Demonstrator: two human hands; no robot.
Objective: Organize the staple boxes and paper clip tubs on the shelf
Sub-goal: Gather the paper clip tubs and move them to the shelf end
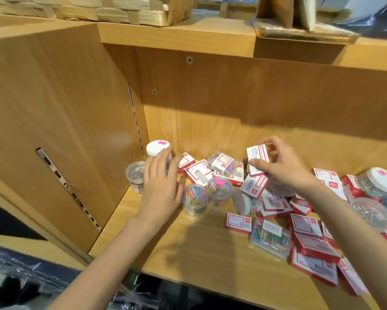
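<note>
1. The right hand point(284, 166) pinches a small red and white staple box point(257, 159) between thumb and fingers, lifted a little above the heap.
2. The left hand point(163, 177) is spread wide, fingers apart, resting by a white-lidded tub point(157, 148) near the back left corner of the shelf point(201, 249).
3. A clear tub of silver clips point(135, 175) stands just left of that hand.
4. Two small tubs of coloured paper clips point(195, 201) stand side by side just right of the left hand.
5. More staple boxes point(313, 240) lie mixed in a messy pile on the right side.
6. A flat clear box of coloured clips point(269, 237) lies in that pile.
7. A big white-lidded tub point(378, 182) sits at the far right.
</note>
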